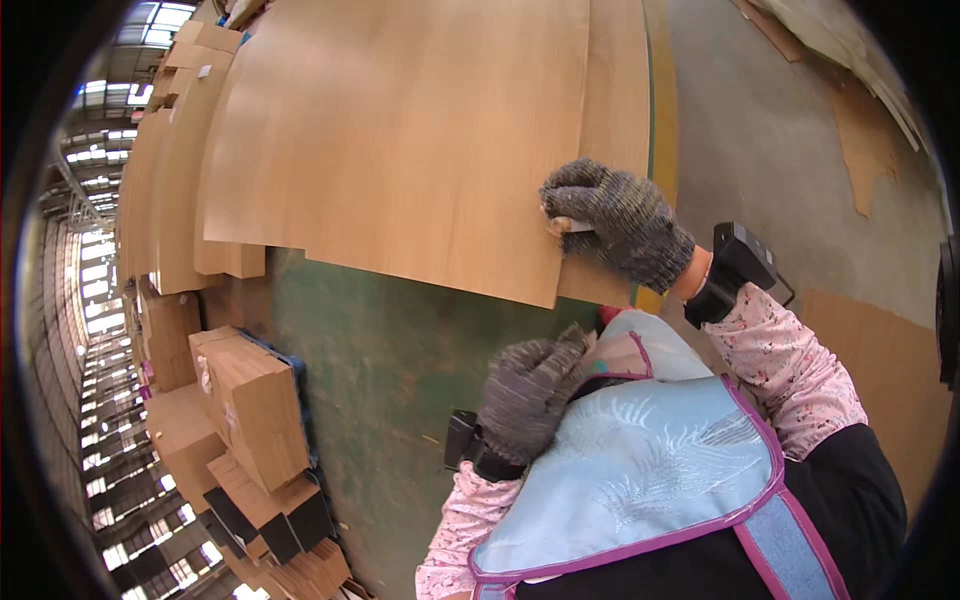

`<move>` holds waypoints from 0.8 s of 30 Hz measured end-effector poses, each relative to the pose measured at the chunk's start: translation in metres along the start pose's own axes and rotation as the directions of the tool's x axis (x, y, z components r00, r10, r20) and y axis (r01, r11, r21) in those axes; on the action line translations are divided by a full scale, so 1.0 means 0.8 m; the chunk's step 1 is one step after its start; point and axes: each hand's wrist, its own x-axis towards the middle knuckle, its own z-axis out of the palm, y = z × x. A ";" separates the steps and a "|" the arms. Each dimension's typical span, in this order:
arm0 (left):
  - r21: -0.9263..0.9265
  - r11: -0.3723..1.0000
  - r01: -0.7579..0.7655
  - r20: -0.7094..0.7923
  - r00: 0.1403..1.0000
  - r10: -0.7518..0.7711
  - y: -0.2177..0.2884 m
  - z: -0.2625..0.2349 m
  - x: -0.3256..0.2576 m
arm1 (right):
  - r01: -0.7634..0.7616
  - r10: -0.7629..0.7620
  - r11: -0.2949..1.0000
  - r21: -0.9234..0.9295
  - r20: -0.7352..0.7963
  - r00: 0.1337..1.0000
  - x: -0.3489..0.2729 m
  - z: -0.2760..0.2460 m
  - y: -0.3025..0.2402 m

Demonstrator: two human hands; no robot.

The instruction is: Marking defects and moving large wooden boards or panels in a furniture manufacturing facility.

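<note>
My right hand (625, 225), in a grey knitted glove, is closed at the near right corner of a wood-grain panel (420, 150). A small pale flat piece (572, 226) shows between its thumb and fingers; its kind is unclear. Beneath that panel, a second wood-grain panel (612, 130) sticks out on the right. My left hand (528, 395), gloved the same way, is held close to my body beside a light blue apron (650, 450) with purple trim. Its fingers are bent and pressed together, and whatever they may hold is hidden.
Stacks of wood-grain boards (180, 190) stand along the left. Lower left are wood-grain boxes (255, 405) and dark-ended pieces. Green floor (380, 400) lies in front of the panels, with a yellow strip (662, 120) along their right. Cardboard sheets (870, 370) lie on the grey floor.
</note>
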 end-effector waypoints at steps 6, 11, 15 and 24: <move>-0.328 0.944 0.040 -0.581 0.779 -0.235 -0.044 -0.039 0.012 | 0.051 -0.049 0.999 0.010 -0.101 0.994 -0.003 -0.017 -0.001; -0.088 0.968 0.233 -0.787 0.580 -0.211 -0.146 -0.163 0.041 | -0.043 0.035 0.999 -0.013 -0.398 0.917 -0.040 -0.021 -0.010; -0.188 0.963 0.195 -0.766 0.585 -0.267 -0.239 -0.225 0.068 | -0.272 0.341 0.939 0.209 -0.492 0.801 -0.112 -0.015 -0.024; 0.072 0.891 0.448 -0.621 0.719 -0.311 -0.264 -0.241 0.122 | -0.480 0.601 0.795 0.371 -0.376 0.705 -0.097 0.014 -0.073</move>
